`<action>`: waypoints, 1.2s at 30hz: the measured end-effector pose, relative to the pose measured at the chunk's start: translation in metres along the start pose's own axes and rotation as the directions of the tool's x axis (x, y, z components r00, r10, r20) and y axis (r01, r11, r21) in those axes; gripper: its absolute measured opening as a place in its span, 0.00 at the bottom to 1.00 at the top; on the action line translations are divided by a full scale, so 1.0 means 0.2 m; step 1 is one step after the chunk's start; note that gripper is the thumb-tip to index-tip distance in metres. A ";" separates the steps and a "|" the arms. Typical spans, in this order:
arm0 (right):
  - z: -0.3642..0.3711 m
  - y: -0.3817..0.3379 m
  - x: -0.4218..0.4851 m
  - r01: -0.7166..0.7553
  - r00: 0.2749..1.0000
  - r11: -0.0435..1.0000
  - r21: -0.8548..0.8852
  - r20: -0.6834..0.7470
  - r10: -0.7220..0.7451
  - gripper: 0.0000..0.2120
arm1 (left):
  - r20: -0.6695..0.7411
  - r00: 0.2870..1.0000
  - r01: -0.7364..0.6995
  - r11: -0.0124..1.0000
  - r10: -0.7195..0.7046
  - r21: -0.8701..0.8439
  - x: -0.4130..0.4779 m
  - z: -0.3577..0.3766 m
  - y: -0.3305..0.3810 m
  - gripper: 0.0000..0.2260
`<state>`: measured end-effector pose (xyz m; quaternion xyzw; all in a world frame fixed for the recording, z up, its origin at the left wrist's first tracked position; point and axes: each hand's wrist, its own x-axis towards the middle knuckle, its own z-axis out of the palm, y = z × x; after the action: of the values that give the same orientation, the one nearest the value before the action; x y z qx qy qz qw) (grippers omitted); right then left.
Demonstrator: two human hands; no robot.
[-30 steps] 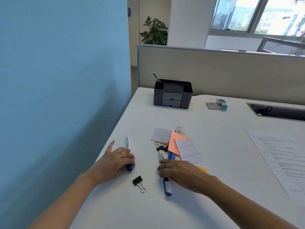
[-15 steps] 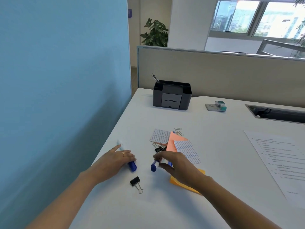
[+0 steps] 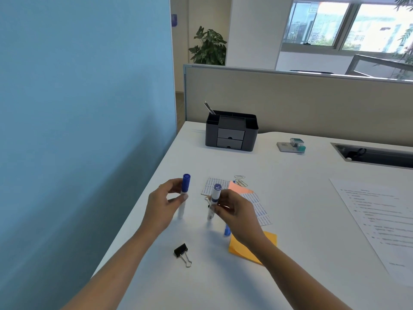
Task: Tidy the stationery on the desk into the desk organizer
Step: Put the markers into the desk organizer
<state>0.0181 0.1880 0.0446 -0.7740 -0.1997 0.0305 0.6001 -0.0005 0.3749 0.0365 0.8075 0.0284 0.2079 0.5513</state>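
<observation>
My left hand [image 3: 164, 206] holds a blue-capped marker [image 3: 184, 191] upright above the white desk [image 3: 301, 186]. My right hand [image 3: 237, 214] grips a second blue-and-white marker [image 3: 214, 201], also upright, a short way to the right. A third blue marker [image 3: 227, 231] peeks out under my right hand. The dark grey desk organizer [image 3: 231, 131] stands at the desk's far left, with two small drawers and thin pens in its left slot. A black binder clip [image 3: 182, 252] lies near the front.
Under and beyond my right hand lie orange sticky notes [image 3: 253, 248], a pink note [image 3: 238, 187], printed label slips [image 3: 259, 206] and paper clips [image 3: 240, 181]. A teal correction tape [image 3: 292, 145] sits behind, a printed sheet [image 3: 380, 222] at right. A blue partition [image 3: 85, 108] borders the left edge.
Both hands have lifted their markers off the desk and turned them upright. The right hand has risen off the sticky notes.
</observation>
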 end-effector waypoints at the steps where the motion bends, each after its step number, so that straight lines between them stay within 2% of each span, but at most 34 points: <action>1: 0.01 0.00 0.01 -0.013 1.000 1.000 0.008 -0.014 0.013 0.13 | 0.004 1.000 0.018 0.999 -0.018 -0.040 0.00 0.02 0.00 0.12; 5: 0.03 0.03 0.04 -0.049 0.998 0.999 -0.008 -0.037 0.049 0.10 | 0.023 0.998 0.061 0.989 -0.059 -0.134 -0.01 0.08 0.02 0.12; 8: 0.04 0.04 0.08 -0.063 0.996 0.998 -0.010 -0.065 0.062 0.11 | 0.050 0.996 0.086 0.986 -0.080 -0.141 -0.02 0.11 0.02 0.13; 15: 0.09 0.08 0.11 -0.069 0.998 0.991 -0.112 0.006 0.070 0.13 | 0.097 0.989 0.125 0.981 -0.111 -0.145 -0.02 0.15 0.01 0.12; 20: 0.11 0.09 0.13 -0.100 0.995 0.990 -0.101 -0.004 0.100 0.13 | 0.075 0.984 0.172 0.968 -0.160 -0.182 0.00 0.16 0.02 0.11; 29: 0.12 0.09 0.16 -0.144 0.990 0.987 -0.071 -0.002 0.144 0.12 | 0.044 0.979 0.203 0.975 -0.200 -0.087 0.06 0.18 0.02 0.09; 36: 0.10 0.11 0.23 -0.194 0.976 0.978 -0.076 0.089 0.200 0.15 | 0.094 0.947 0.320 0.920 -0.306 -0.227 0.13 0.18 -0.01 0.12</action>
<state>0.0608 0.2187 0.0280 -0.8071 -0.1516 0.1206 0.5577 0.0373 0.3524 0.0317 0.7257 0.1160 0.0961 0.6713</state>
